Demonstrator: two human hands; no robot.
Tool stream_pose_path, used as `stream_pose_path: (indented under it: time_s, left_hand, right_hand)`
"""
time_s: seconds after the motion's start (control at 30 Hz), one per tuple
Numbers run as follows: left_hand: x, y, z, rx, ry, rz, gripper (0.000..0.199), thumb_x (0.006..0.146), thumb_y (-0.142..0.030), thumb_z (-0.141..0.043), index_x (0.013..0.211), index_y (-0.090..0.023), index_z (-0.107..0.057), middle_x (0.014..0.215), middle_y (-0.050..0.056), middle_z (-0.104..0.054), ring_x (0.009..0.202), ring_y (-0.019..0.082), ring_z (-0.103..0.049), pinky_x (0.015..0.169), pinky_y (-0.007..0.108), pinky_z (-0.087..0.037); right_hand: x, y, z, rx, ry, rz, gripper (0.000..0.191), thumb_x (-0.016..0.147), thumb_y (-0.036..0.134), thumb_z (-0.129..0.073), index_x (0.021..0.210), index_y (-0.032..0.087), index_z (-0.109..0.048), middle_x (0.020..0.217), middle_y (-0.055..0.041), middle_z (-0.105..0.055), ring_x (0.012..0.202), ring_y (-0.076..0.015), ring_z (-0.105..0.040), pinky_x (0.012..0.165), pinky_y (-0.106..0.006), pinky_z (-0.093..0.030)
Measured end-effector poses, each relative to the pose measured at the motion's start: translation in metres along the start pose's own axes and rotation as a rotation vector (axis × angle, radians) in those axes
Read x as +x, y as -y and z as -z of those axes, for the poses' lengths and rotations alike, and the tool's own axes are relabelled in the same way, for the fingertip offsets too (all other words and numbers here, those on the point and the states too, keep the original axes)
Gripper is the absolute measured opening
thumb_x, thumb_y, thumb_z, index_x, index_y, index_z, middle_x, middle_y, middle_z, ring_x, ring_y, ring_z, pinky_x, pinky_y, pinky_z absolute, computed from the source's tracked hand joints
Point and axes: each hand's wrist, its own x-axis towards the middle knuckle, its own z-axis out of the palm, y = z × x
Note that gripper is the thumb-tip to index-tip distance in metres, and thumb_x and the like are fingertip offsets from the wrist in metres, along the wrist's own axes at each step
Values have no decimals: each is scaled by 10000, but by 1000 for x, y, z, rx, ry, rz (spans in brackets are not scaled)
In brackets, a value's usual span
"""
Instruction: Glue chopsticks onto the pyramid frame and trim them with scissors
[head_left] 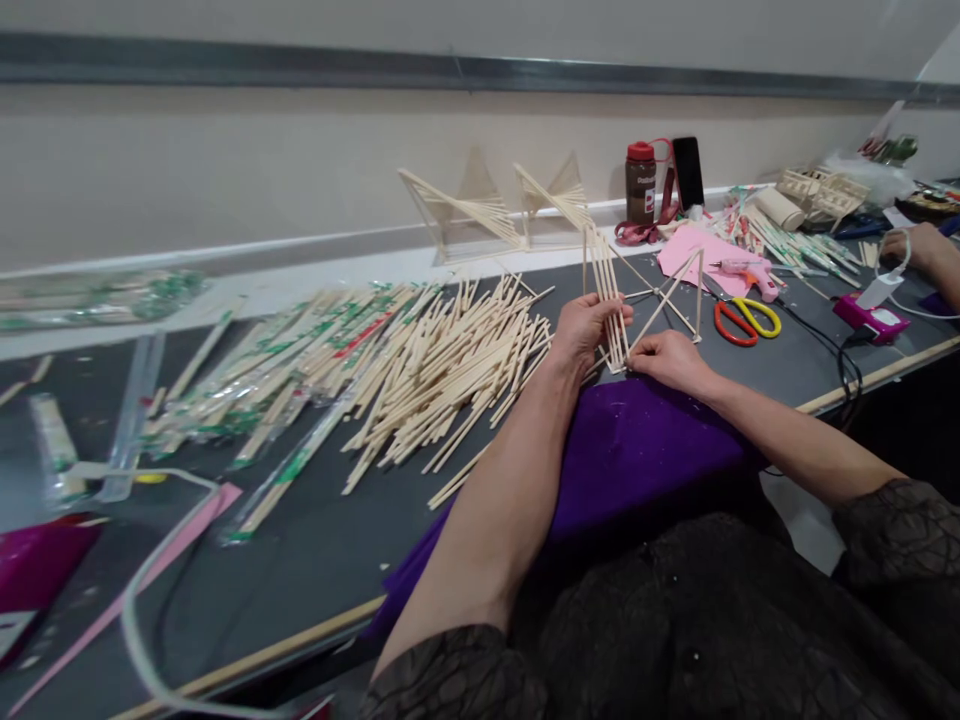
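A light wooden stick frame [609, 290] stands over the purple cloth's far edge, with several sticks side by side on its left and crossed sticks on its right. My left hand [589, 325] is closed round the side-by-side sticks. At the frame's lower near corner, the fingertips of my right hand [667, 360] are pinched together; what lies between them is too small to make out. The purple cloth [645, 440] hangs over the table edge below both hands. Left of my left hand lies a pile of loose sticks [457, 370].
Two finished-looking stick frames [461, 215] lean by the wall. Scissors [746, 320], a pink glue gun [750, 272], pink paper [694, 252], a bottle [640, 185] and a phone [688, 172] lie or stand beyond. Wrapped sticks [300, 360] are left; another person's hand [919, 248] is far right.
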Motion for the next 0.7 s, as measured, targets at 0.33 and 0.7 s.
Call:
stream_pose_path:
  time_s: [0.33,0.7]
  left_hand:
    - [0,0,-1,3,10,-6,77,771,-61,-631,774,-135,-652,627,3,-679,564,104,-637,608,209,-515]
    - [2,0,4,43,33,-25,240,764,-367,-766,792,-156,-654,718,33,-706,617,126,-645,624,234,-503]
  right_hand:
    - [0,-2,1,52,8,10,183,823,260,-647,843,190,-814,776,-13,-733,725,-152,-617,634,-242,-395]
    - [-2,-4,3,168,-59,-17,152,768,224,-636,735,156,-767,641,6,-645,625,-121,-540,568,-229,-341]
